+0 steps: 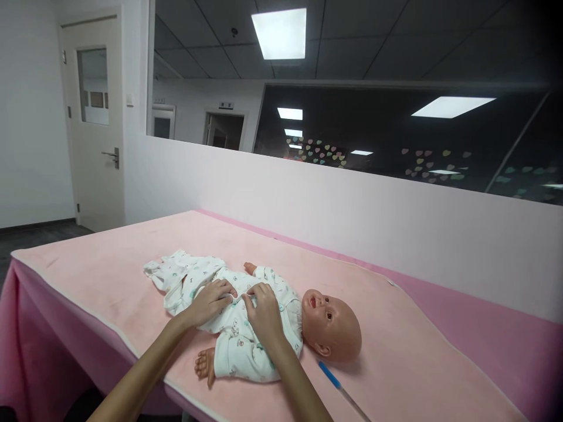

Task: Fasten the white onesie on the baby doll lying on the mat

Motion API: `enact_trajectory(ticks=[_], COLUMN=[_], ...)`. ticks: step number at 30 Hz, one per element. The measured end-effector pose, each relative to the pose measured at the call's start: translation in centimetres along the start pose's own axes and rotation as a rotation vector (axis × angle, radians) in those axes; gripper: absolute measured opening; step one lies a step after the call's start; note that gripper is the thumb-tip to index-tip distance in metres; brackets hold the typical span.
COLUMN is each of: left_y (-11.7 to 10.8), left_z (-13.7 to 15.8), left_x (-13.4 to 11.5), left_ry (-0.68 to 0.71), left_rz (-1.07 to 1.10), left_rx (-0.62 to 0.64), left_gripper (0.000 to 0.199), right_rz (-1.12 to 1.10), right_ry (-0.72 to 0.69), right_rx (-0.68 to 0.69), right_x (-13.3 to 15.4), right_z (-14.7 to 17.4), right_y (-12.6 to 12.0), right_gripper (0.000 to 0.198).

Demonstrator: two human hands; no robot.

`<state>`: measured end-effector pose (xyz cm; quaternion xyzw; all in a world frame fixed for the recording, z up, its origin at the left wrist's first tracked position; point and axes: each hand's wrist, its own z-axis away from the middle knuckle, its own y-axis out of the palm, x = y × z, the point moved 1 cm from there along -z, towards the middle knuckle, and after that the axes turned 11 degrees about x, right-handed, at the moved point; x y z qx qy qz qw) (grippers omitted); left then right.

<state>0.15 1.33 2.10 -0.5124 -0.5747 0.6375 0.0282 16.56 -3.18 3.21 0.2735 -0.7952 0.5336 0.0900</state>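
Note:
A baby doll (338, 328) lies on its back, its head toward the right. It wears a white long-sleeved baby outfit (246, 357) with small printed figures, and the trouser legs spread to the left. My left hand (212, 302) rests at the doll's waist, thumb and fingers pinched on the outfit's front. Just to its right, my right hand (264, 310) pinches the same front over the belly. The bit of cloth between the fingertips is small and partly hidden. Beside the head lies a thin rod with a blue handle (329, 374).
A pale pink cover (118, 281) lies over the table, with a darker pink cloth (492, 328) showing at its edges. Behind it runs a white wall (352, 217) below a long window. At the far left stands a closed door (94, 176).

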Motion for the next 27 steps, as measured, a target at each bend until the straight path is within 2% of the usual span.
enact_trajectory(ticks=[2,6,8,12,20,23,26,27], left_y=[0.4,1.2,1.6,1.8,1.5,3.7,7.8,9.2], left_z=[-0.2,0.0,0.4,1.0,0.9,2.2,2.8,2.4], left_x=[-0.1,-0.6,-0.9,-1.1,-0.8,-1.6,-3.2,-3.8], left_ry=[-0.028,-0.06,-0.032,0.03,-0.001,0.035,0.163,0.185], left_rz=[-0.056,-0.102,-0.115,-0.144,-0.101,-0.12,-0.13,-0.123], left_rx=[-0.031,-0.231,-0.283,-0.288,-0.295,-0.413,-0.548,-0.532], left_gripper=[0.027,0.025,0.023,0.023,0.016,0.026,0.042,0.039], right_rz=[-0.027,-0.075,-0.068,-0.022,0.068,0.128,0.148,0.142], right_ry=[0.007,0.03,0.03,0.018,-0.003,-0.017,-0.042,-0.061], right_rx=[-0.022,-0.073,-0.078,-0.073,-0.078,-0.117,-0.136,-0.122], right_x=[-0.1,-0.3,-0.3,-0.5,-0.4,-0.6,-0.9,-1.0], right_z=[0.0,0.0,0.0,0.1,0.4,0.4,0.2,0.1], right_y=[0.0,0.0,0.0,0.2,0.6,0.7,1.2,1.4], right_gripper=[0.014,0.015,0.015,0.014,0.015,0.015,0.018,0.019])
